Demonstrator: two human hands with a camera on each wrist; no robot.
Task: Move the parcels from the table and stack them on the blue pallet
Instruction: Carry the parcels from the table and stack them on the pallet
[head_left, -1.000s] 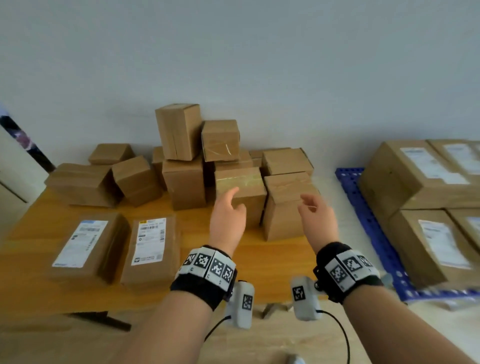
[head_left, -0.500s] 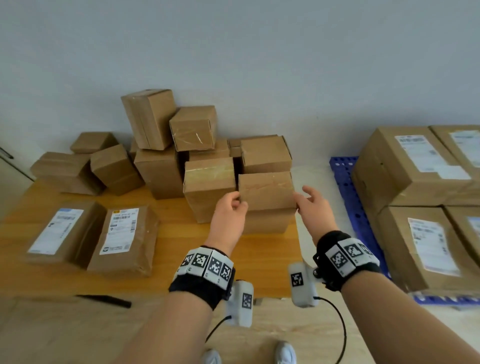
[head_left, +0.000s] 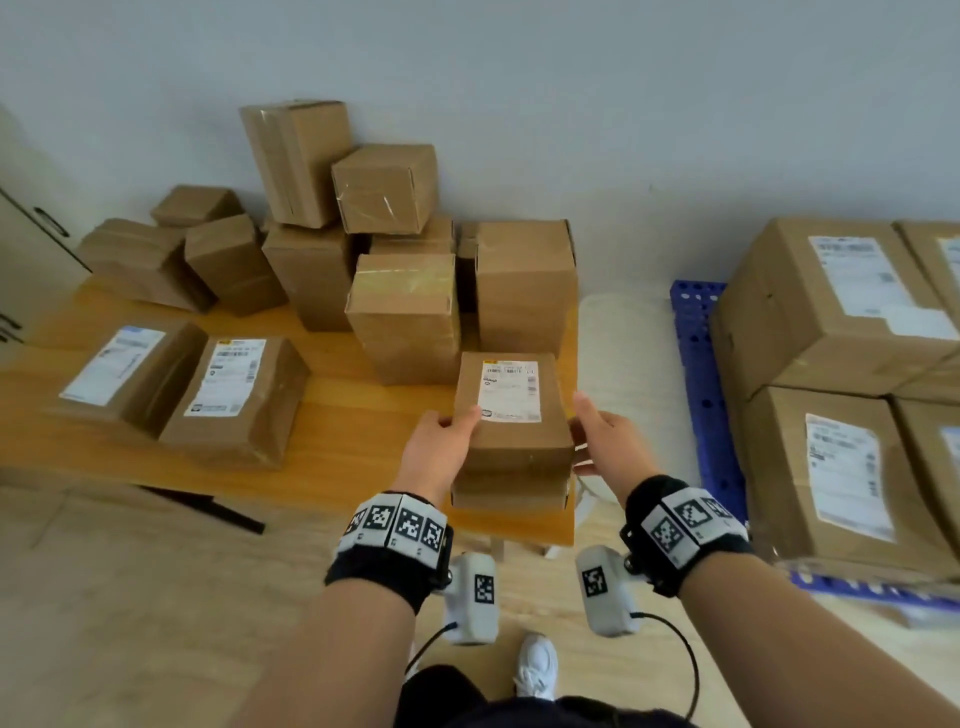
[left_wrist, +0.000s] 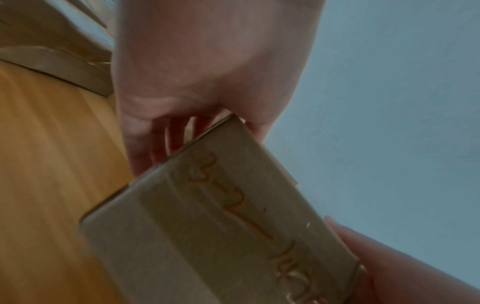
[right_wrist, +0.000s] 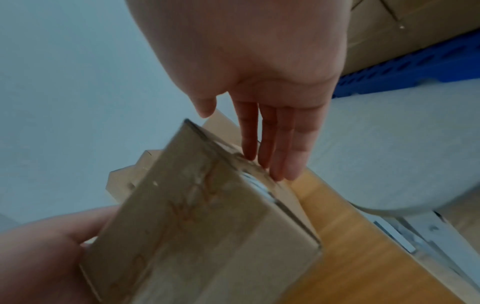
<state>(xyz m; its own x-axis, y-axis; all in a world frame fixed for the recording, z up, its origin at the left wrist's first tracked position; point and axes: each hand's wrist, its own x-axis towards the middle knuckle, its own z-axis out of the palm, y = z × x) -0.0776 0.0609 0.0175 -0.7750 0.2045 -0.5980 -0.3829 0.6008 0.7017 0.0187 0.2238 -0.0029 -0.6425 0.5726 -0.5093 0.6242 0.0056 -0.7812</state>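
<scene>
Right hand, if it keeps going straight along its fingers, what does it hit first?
The right hand points toward the wall, fingers flat along the held parcel. Straight on lies the tall box at the table's right edge, likely grazed first; depth is unclear.

Cardboard parcels (head_left: 402, 317) crowd the wooden table (head_left: 332, 447).

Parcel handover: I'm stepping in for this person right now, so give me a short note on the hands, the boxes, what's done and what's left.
Left hand: grips the left side of the labelled parcel, thumb on top.
Right hand: fingers straight, pressed flat against the parcel's right side.
The parcel is held between both hands above the table's near right corner, label up.
Done: several large labelled boxes are stacked on the blue pallet to the right.
Left: carry this parcel to the pallet, then move the rest: two labelled parcels on the left and the pile of plain boxes by the wall.
</scene>
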